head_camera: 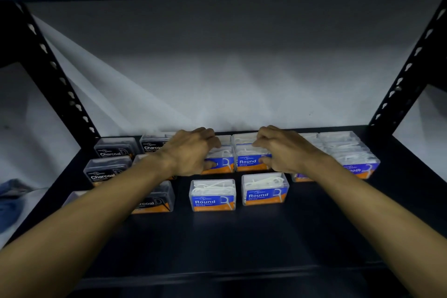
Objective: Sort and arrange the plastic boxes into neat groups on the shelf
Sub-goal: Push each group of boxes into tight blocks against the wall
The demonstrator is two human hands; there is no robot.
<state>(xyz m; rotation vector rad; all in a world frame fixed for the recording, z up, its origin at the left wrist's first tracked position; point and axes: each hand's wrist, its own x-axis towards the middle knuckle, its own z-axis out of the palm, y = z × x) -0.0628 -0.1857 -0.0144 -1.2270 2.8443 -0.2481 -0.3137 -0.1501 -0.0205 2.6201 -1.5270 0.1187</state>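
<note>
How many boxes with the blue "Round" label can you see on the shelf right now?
4: two clear plastic Round-label boxes in front, left and right, and two behind, one gripped by the left hand at, one by the right hand at. More may hide behind.

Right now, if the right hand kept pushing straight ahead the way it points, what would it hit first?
The right hand already grips a Round box. Straight ahead lies a clear box behind it, then probably the white back wall; depth is hard to judge.
</note>
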